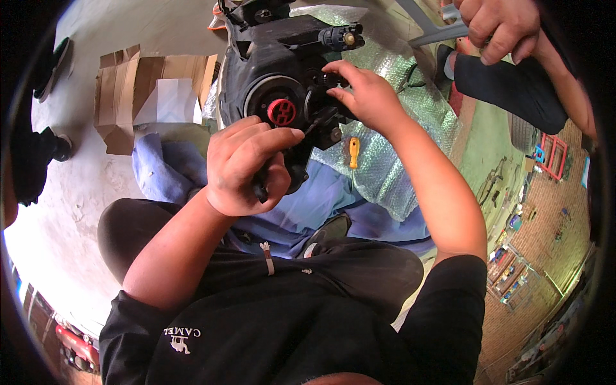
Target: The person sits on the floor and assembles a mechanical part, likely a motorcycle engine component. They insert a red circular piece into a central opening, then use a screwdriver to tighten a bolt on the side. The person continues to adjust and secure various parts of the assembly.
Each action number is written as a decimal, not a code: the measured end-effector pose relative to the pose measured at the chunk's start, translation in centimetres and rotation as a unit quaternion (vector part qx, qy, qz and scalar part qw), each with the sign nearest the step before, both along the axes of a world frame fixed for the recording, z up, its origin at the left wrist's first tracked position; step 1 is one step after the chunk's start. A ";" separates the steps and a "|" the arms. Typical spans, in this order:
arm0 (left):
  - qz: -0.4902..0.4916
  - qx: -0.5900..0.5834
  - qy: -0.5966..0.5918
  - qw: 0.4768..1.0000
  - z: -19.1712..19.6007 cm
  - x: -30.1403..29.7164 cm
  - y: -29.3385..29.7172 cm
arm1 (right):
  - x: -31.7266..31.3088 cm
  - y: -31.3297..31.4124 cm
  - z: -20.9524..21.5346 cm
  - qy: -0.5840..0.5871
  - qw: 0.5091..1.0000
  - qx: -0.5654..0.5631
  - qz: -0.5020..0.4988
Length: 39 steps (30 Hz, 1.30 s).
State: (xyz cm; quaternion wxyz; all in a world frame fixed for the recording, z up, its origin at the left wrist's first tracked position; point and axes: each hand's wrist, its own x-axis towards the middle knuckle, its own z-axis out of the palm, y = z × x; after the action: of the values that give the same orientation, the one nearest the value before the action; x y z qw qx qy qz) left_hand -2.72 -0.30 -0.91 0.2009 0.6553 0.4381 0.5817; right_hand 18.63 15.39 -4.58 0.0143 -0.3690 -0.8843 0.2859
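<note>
A black car headlight housing [273,54] with a round red cap [281,111] lies in front of me, its back side up. My left hand [247,163] is at its near edge, fingers curled round a black stick-like thing [259,190] whose end pokes out below the palm. What that thing is, I cannot make out. On the housing's right side, my right hand [362,93] has thumb and fingertips curved against a dark part among the fittings. A yellow-handled screwdriver [354,153] lies just right of the housing, on bubble wrap [398,163].
Blue cloth [308,208] spreads under the housing and by my legs. An opened cardboard box [119,102] with a white sheet [168,101] lies left. Another person's hand [500,29] and dark-clothed leg [513,93] are at upper right, near a grey frame [430,25].
</note>
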 end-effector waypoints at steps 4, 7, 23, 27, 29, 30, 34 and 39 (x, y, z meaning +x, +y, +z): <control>0.001 -0.001 0.007 1.000 0.0 0.1 0.1 | -0.9 -0.2 -1.0 0.013 0.999 0.039 0.019; 0.006 0.005 -0.006 1.000 0.0 0.2 0.1 | -1.2 -0.4 -1.2 0.017 0.998 0.057 0.024; -0.006 0.015 -0.007 1.000 -0.5 0.5 -0.1 | -2.8 -1.4 -1.5 -0.086 0.992 0.080 -0.050; -0.023 0.020 -0.018 0.999 -0.8 1.0 -0.2 | -3.0 -1.5 -1.7 -0.132 0.986 0.097 -0.037; -0.027 0.031 -0.016 0.999 -1.0 1.3 -0.1 | -3.2 -1.7 -1.8 -0.172 0.978 0.111 -0.027; -0.026 0.026 -0.003 0.999 -1.0 1.4 -0.2 | -3.3 -1.8 -1.9 -0.193 0.973 0.124 -0.019; -0.022 0.027 0.008 0.999 -1.2 1.6 -0.3 | -3.7 -1.5 -2.5 -0.234 0.963 0.132 0.008; -0.020 0.011 0.022 1.000 -1.1 1.5 -0.5 | -4.0 -0.2 -2.6 -0.240 0.963 0.095 0.073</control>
State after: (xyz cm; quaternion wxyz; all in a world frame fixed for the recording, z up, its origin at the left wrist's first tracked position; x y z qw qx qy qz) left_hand -1.25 -0.84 -2.04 0.1954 0.6784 0.4227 0.5682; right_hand 14.62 15.19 -7.16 -0.1848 -0.3581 -0.9093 0.1038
